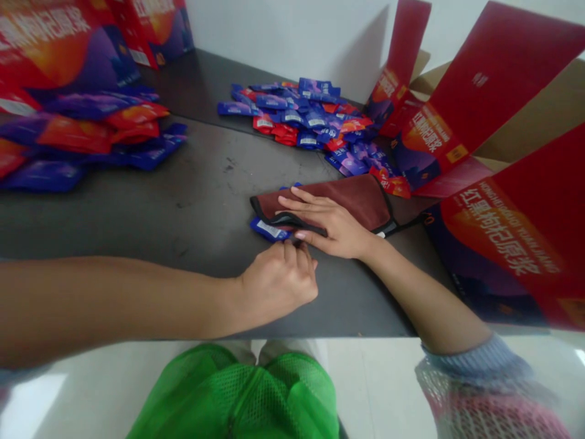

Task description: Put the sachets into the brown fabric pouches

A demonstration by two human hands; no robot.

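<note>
Cloth (361, 198) is showing brown, edged in black. Sachet (269, 230) under it is reading blue and white. Far sachet pile (301, 116) is mixing blue, purple, red, orange. Nearest carton (503, 244) is running red through orange into dark purple, white lettering (500, 230). Tabletop (201, 207) is reading dark grey, smudged black. I'm seeing green mesh on the garment (247, 396), pink-and-white sleeve (498, 405), light-blue cuff (475, 363).
</note>
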